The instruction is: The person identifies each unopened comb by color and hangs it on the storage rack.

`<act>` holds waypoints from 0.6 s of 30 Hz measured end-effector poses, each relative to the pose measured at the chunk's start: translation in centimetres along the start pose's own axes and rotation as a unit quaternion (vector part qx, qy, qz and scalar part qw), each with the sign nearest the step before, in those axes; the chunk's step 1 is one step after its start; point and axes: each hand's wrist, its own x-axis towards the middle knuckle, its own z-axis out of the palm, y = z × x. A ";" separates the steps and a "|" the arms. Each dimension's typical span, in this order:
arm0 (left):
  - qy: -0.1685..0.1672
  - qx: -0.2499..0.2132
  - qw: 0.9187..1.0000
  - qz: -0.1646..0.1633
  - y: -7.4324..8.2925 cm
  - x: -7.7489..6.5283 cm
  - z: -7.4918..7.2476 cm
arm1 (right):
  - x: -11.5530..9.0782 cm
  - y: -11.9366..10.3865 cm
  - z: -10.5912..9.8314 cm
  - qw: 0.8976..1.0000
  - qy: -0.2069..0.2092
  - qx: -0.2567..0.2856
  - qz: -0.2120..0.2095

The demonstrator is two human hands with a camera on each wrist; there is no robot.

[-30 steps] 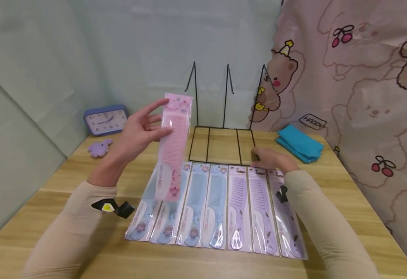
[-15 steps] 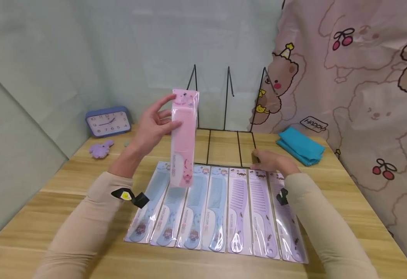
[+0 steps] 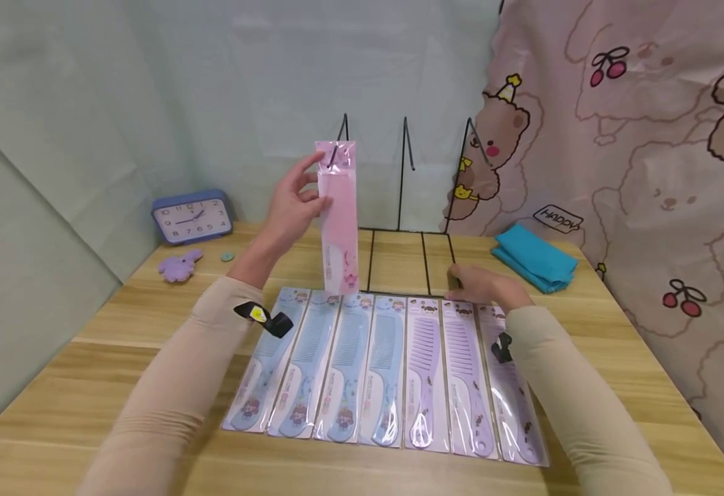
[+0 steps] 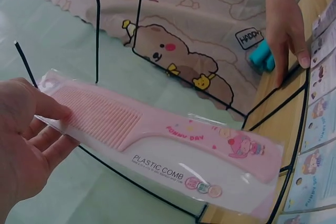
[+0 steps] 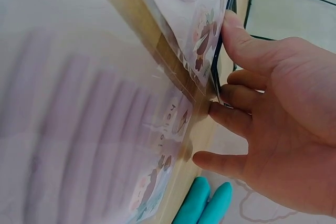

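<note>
My left hand (image 3: 296, 203) pinches a clear package with a pink plastic comb (image 3: 339, 227) between thumb and fingers, near its upper end. The package hangs upright at the left hook (image 3: 337, 141) of a black wire rack (image 3: 426, 265), and the hook's tip shows in front of its top. In the left wrist view the comb's teeth lie by my thumb and "PLASTIC COMB" is legible. My right hand (image 3: 482, 284) grips the rack's front right base corner, thumb on the wire (image 5: 216, 59) and fingers below. Just in front lie packaged blue combs (image 3: 344, 365) and purple combs (image 3: 423, 372) in a row.
A blue clock (image 3: 192, 217), a purple toy (image 3: 179, 266) and a small green disc (image 3: 228, 257) sit at the left on the wooden table (image 3: 89, 386). A folded turquoise cloth (image 3: 535, 258) lies back right. The middle hook (image 3: 408, 141) and right hook (image 3: 479, 141) carry nothing.
My left hand has moved the pink comb right, up and away, from over the blue combs to the left hook. My right hand stays on the rack's corner.
</note>
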 end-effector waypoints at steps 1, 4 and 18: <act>0.007 0.001 1.000 -0.003 -0.2 0.4 0.1 | 0.0 0.0 0.0 1.000 0.000 -0.001 0.001; 0.024 0.012 1.000 -0.013 -0.6 1.6 0.4 | 0.1 0.1 0.0 1.000 0.001 0.001 0.002; 0.000 0.008 1.000 0.005 -2.1 2.6 0.4 | 0.2 0.1 0.1 1.000 -0.001 -0.005 0.004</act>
